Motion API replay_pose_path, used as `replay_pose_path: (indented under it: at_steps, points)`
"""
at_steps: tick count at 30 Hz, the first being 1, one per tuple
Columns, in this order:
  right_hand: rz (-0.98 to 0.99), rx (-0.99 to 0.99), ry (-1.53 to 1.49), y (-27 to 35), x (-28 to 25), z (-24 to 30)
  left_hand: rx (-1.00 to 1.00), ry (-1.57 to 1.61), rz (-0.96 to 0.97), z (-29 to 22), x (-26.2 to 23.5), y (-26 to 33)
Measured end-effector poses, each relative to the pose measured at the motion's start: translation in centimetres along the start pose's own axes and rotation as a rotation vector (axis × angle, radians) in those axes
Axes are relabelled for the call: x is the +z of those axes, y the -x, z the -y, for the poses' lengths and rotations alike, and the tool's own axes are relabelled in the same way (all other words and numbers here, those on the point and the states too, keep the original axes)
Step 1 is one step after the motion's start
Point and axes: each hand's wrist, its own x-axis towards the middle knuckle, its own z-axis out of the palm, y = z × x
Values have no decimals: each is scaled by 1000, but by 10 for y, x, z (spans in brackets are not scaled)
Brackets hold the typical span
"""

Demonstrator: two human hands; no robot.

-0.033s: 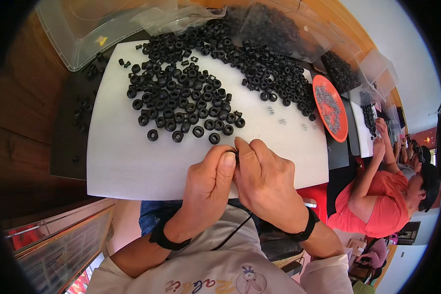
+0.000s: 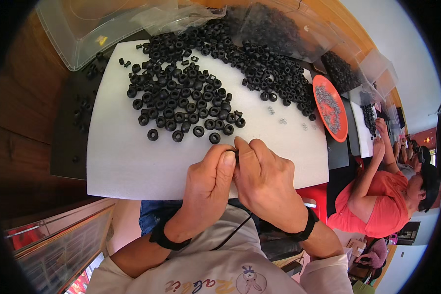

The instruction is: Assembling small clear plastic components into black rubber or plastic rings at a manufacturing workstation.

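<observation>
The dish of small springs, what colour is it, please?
The dish is orange-red, seen in the head view.

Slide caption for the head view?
Left hand and right hand grip a black piece near black rings on a white mat.

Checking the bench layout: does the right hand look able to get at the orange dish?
Probably yes: the orange dish lies uncovered to the right of the right hand, with little but small coils on the white mat between. That hand is gripping a black part, though.
</observation>
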Motion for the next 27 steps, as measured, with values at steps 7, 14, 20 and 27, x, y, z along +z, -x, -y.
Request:
replay_pose_path:
  at_steps: [7,14,20,27]
  points:
    - [17,9,9,-3,6,4,-65,-63,-18,-5,-2,0]
    - [8,-27,10,1,2,-1,40,7,-14,4,1,-3]
    - [-13,-15,-106,2,-7,-12,-73,184,34,-1,2,-4]
    - [-92,-100,15,2,-3,-2,-62,13,31,-7,0,0]
